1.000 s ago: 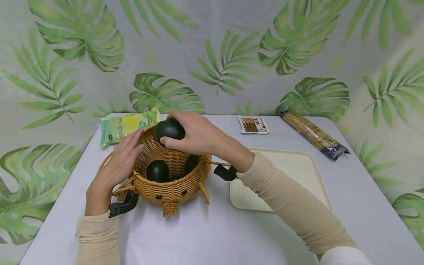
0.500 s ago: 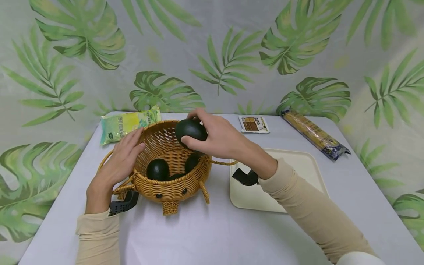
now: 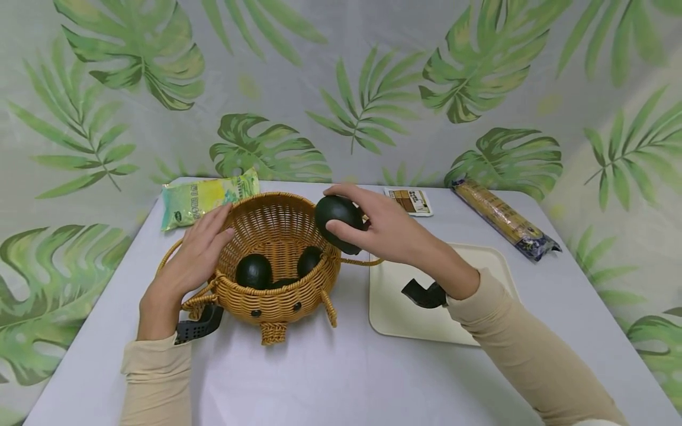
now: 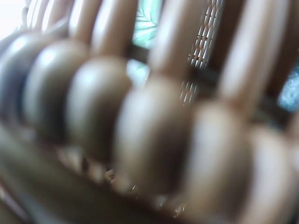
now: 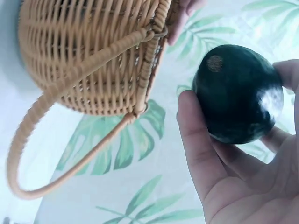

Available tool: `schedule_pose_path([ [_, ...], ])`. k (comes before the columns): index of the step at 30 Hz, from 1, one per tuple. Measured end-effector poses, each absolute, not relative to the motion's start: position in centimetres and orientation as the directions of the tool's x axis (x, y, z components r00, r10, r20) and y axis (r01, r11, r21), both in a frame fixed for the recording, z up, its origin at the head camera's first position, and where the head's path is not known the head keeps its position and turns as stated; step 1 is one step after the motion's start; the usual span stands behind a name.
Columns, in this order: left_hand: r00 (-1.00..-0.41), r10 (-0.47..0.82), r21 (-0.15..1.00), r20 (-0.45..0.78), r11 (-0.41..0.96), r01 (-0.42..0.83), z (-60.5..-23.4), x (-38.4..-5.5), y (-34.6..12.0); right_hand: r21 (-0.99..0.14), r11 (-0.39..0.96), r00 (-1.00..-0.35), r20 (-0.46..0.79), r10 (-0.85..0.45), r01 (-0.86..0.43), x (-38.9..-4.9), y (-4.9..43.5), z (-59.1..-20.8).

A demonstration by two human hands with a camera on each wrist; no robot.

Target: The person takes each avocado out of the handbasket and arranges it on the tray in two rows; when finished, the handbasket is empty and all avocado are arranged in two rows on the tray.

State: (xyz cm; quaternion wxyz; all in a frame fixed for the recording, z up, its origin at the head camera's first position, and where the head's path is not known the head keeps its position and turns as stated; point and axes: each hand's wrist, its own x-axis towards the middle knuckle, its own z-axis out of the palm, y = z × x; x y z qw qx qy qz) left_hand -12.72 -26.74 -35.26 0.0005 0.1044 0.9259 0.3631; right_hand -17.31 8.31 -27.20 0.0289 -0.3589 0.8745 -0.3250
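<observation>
My right hand [image 3: 391, 228] holds a dark green avocado [image 3: 337, 219] between thumb and fingers, just above the right rim of the wicker basket [image 3: 277, 302]. A brown stem scar shows on this avocado [image 5: 238, 95] in the right wrist view. Inside the basket lie an avocado [image 3: 254, 271] at the left, a second avocado [image 3: 309, 261] at the right and a dark piece [image 3: 284, 283] mostly hidden by the front wall. With fingers straight, my left hand [image 3: 194, 254] rests on the basket's left rim. Close, blurred wicker [image 4: 149, 135] fills the left wrist view.
A cream tray [image 3: 394, 319] lies right of the basket, partly under my right forearm. Behind it are a small flat packet [image 3: 412, 202] and a long noodle-like package [image 3: 498, 213]. A green-yellow bag [image 3: 199, 201] sits behind the basket's left side. A handle [image 3: 359, 261] sticks out rightward.
My right hand has carried the avocado rightward, from over the basket's inside to its right rim. The left hand and the basket have stayed in place.
</observation>
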Motion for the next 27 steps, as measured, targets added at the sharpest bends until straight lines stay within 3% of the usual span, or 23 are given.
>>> schedule_pose_path([
  [9,-0.978,0.197,0.667,0.075,0.719,0.196,-35.2,-12.7,-26.7,-0.643,0.554,-0.800,0.159,-0.579,-0.529,-17.4,10.5,-28.1],
  [22,-0.980,0.191,0.674,0.061,0.716,0.182,-35.2,-12.8,-26.6,-0.630,0.606,-0.850,0.178,-0.496,-0.486,-17.8,14.5,-30.3],
  [27,-0.980,0.193,0.671,0.049,0.721,0.176,-35.1,-12.7,-26.8,-0.687,0.580,-0.865,0.147,-0.480,-0.439,-17.9,16.1,-31.3],
])
